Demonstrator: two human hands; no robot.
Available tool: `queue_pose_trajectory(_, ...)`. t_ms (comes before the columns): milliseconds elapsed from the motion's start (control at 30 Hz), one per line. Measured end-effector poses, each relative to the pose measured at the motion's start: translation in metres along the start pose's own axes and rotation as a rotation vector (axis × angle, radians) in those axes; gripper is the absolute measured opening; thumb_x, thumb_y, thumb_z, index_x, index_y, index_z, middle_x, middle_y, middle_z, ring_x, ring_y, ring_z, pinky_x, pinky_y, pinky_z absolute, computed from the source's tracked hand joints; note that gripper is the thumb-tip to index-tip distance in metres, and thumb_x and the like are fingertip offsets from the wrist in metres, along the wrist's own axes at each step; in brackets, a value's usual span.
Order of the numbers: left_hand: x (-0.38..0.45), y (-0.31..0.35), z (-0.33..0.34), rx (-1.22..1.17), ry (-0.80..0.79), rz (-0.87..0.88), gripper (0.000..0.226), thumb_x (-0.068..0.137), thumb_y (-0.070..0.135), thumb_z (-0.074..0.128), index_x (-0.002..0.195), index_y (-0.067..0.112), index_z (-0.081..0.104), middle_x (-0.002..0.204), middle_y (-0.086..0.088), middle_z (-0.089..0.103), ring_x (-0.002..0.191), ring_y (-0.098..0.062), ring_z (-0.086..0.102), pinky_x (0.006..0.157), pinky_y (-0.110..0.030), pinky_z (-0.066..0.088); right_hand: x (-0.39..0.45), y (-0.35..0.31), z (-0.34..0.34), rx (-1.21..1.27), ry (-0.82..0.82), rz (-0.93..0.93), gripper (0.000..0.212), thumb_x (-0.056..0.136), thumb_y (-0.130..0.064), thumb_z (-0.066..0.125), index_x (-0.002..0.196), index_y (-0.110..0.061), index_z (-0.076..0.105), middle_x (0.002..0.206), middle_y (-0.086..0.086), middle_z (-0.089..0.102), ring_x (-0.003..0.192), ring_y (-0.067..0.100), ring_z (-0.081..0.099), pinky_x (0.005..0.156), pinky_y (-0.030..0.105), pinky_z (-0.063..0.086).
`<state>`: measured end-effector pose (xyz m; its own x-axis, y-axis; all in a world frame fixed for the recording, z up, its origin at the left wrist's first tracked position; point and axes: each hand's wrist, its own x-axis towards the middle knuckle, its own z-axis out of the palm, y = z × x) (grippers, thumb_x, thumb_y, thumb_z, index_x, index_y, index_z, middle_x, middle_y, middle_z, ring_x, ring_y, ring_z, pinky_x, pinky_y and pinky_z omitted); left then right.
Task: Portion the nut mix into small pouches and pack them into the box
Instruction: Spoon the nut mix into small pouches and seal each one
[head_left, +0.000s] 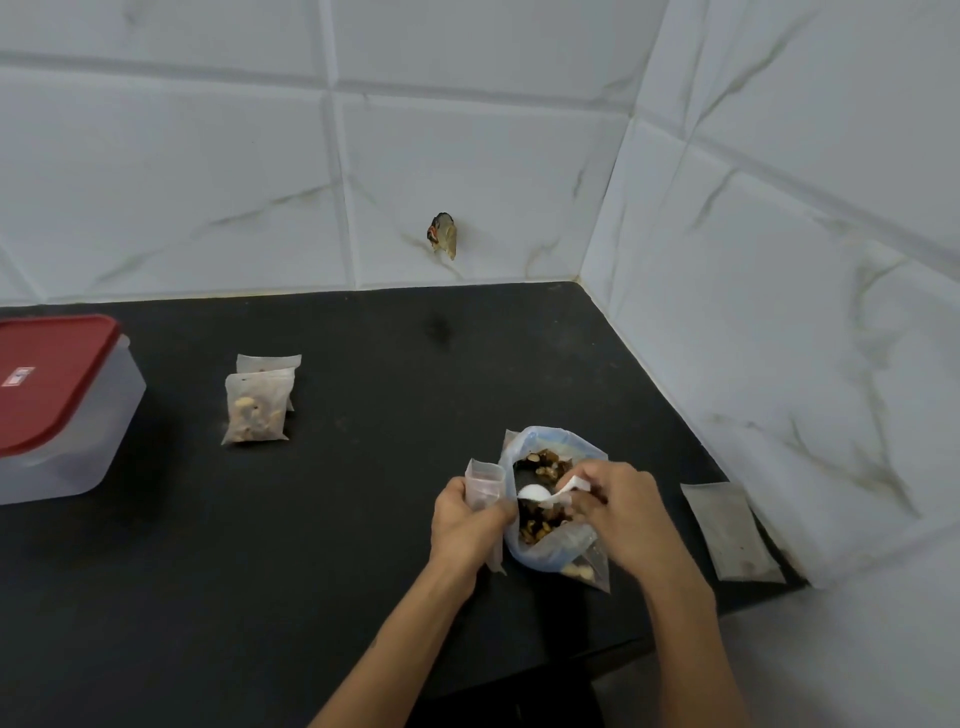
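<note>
A large clear bag of nut mix (545, 525) stands open on the black counter (363, 519). My left hand (465, 525) grips a small clear pouch (484, 480) upright beside the bag's left rim. My right hand (618, 506) pinches the handle of a white plastic spoon (535, 492), whose bowl sits over the nuts inside the bag. Two filled pouches (258, 402) lie stacked at the middle left. The clear box with its red lid (52, 395) on stands at the far left.
A flat pile of empty pouches (730, 530) lies at the right, close to the tiled wall (779, 312). A small dark object (443, 235) sticks to the back wall. The counter's front edge runs just below my forearms.
</note>
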<state>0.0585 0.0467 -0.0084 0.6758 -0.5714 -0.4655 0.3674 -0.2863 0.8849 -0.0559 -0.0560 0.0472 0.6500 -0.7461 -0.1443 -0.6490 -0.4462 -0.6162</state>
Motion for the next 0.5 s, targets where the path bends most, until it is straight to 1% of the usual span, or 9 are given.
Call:
queue_pose_trajectory(100, -0.001, 0.002, 0.0, 0.013, 0.014, -0.003, 0.031, 0.075, 0.005, 0.072, 0.102, 0.011, 0.058, 0.097, -0.009, 0.067, 0.089, -0.019, 0.066, 0.068, -0.029, 0.053, -0.003, 0.001, -0.005, 0.006, 0.193, -0.022, 0.017, 0.09, -0.016, 0.059, 0.106, -0.019, 0.065, 0.1, 0.0, 0.066, 0.091, 0.008, 0.06, 0.073, 0.015, 0.048)
queue_pose_trajectory(167, -0.002, 0.0, -0.001, 0.042, 0.014, -0.006, 0.032, 0.073, 0.008, 0.073, 0.1, 0.012, 0.058, 0.097, -0.008, 0.067, 0.09, -0.02, 0.066, 0.074, -0.033, 0.055, -0.001, 0.001, -0.002, -0.022, 0.249, -0.011, 0.024, 0.092, -0.016, 0.057, 0.115, -0.022, 0.061, 0.105, 0.002, 0.065, 0.093, 0.01, 0.06, 0.075, 0.019, 0.05)
queue_pose_trajectory(233, -0.004, -0.001, 0.0, 0.066, 0.014, -0.014, 0.033, 0.07, 0.01, 0.075, 0.098, 0.014, 0.058, 0.098, -0.008, 0.067, 0.091, -0.021, 0.066, 0.082, -0.041, 0.057, -0.001, -0.002, 0.005, -0.056, 0.226, -0.004, 0.029, 0.093, -0.014, 0.054, 0.12, -0.025, 0.059, 0.109, 0.003, 0.064, 0.096, 0.01, 0.06, 0.078, 0.02, 0.05)
queue_pose_trajectory(300, -0.006, -0.001, 0.0, 0.072, 0.008, -0.022, 0.033, 0.07, 0.009, 0.074, 0.098, 0.014, 0.058, 0.098, -0.009, 0.067, 0.091, -0.022, 0.066, 0.085, -0.044, 0.056, -0.002, -0.006, 0.013, -0.078, 0.19, -0.006, 0.025, 0.093, -0.012, 0.054, 0.114, -0.023, 0.062, 0.11, 0.002, 0.063, 0.093, 0.008, 0.058, 0.078, 0.018, 0.05)
queue_pose_trajectory(367, -0.007, -0.001, 0.001, 0.052, -0.001, -0.029, 0.03, 0.072, 0.007, 0.073, 0.098, 0.013, 0.058, 0.098, -0.01, 0.067, 0.091, -0.021, 0.066, 0.082, -0.04, 0.057, -0.002, -0.011, 0.015, -0.086, 0.164, -0.004, 0.02, 0.092, -0.011, 0.055, 0.107, -0.022, 0.064, 0.109, 0.002, 0.063, 0.091, 0.006, 0.056, 0.076, 0.018, 0.05)
queue_pose_trajectory(433, -0.009, -0.002, 0.002, 0.033, 0.0, -0.04, 0.031, 0.073, 0.004, 0.072, 0.099, 0.012, 0.059, 0.098, -0.01, 0.066, 0.09, -0.021, 0.065, 0.075, -0.034, 0.056, -0.001, -0.013, 0.013, -0.111, 0.125, 0.029, 0.018, 0.092, -0.012, 0.055, 0.105, -0.021, 0.065, 0.11, 0.002, 0.061, 0.092, 0.008, 0.057, 0.073, 0.017, 0.049)
queue_pose_trajectory(500, -0.01, -0.002, 0.003, -0.008, -0.005, -0.049, 0.034, 0.072, -0.001, 0.07, 0.104, 0.008, 0.06, 0.098, -0.012, 0.067, 0.091, -0.022, 0.066, 0.071, -0.032, 0.055, 0.001, -0.013, 0.009, -0.14, 0.077, 0.072, 0.018, 0.092, -0.013, 0.055, 0.104, -0.021, 0.066, 0.11, 0.001, 0.06, 0.09, 0.007, 0.055, 0.07, 0.016, 0.046)
